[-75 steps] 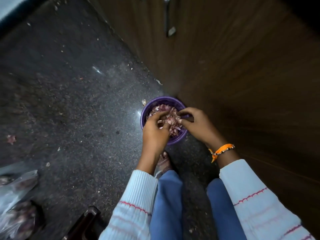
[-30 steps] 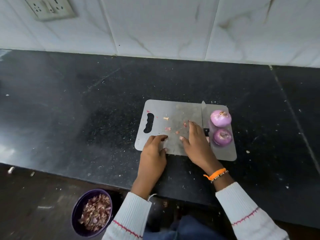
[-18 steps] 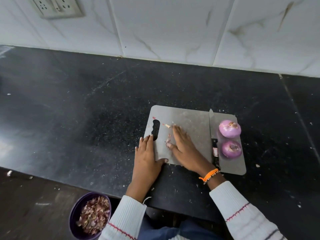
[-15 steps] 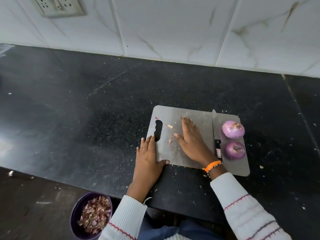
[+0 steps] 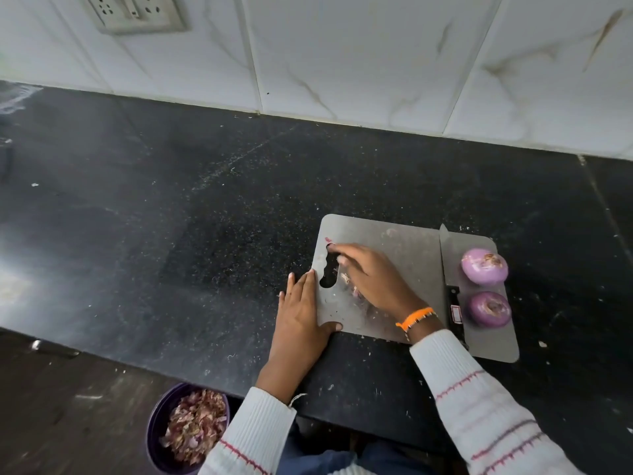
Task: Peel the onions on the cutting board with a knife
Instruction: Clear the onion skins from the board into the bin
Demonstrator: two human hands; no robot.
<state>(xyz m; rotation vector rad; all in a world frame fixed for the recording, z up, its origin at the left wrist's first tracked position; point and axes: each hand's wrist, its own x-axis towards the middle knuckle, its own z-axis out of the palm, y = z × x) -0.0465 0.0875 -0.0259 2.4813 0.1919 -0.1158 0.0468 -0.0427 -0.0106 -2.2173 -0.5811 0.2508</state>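
Swept further toward the left of the frame since half a second ago: right hand point(image 5: 371, 279), now lying flat over the handle-slot end of the grey cutting board point(image 5: 407, 269), fingers straight and held together, fingertips at the upper end of the slot, a small heap of purple peel scraps point(image 5: 352, 286) just under the palm's edge. Unmoved at the board's lower-left corner: left hand point(image 5: 301, 317), fingers straight and close together along the board's left edge on the black tabletop point(image 5: 205, 234), thumb laid over the board's lower rim. Orange bracelet point(image 5: 414, 317) on the right wrist, white ribbed sleeves with red stitching on both arms.

Right of centre on the board, a knife point(image 5: 447, 269) lying lengthwise, blade pointing toward the top of the frame, black handle toward the bottom, partly hidden by the right sleeve. Just right of the knife, two peeled purple onions: upper onion point(image 5: 483, 266) and lower onion point(image 5: 489, 309), near each other, both at the board's right end. Neither hand touching knife or onions.

At lower left, below the tabletop's front edge, a purple bowl point(image 5: 154, 437) filled with onion skins point(image 5: 195, 423). Along the top, white marbled wall tiles point(image 5: 376, 56) with a socket plate point(image 5: 137, 12) at upper left.
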